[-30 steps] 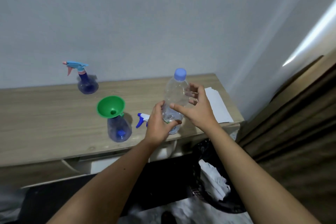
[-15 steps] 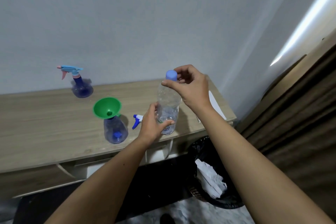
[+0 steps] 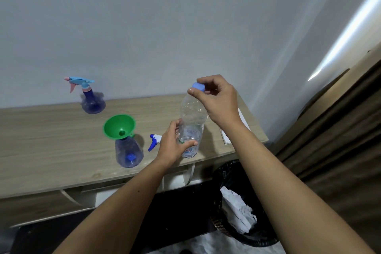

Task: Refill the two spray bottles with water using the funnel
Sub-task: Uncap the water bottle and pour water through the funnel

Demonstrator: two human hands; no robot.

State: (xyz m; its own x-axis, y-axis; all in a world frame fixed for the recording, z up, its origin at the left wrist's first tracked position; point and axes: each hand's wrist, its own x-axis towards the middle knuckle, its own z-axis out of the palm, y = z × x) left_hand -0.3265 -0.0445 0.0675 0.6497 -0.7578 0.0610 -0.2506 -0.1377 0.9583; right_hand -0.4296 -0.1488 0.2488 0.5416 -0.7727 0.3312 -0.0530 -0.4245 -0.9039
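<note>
A plain pale grey-blue wall [image 3: 165, 27] fills the upper part of the view, meeting a second wall at a corner on the right, where a bright streak of light [image 3: 350, 27] slants across it. Against the wall stands a light wood-grain worktop [image 3: 51, 150] with white framing beneath. Brown curtains [image 3: 340, 140] hang at the far right. On the floor below the worktop's right end sits a black-lined waste bin [image 3: 226, 175] holding crumpled white paper [image 3: 239, 216].
</note>
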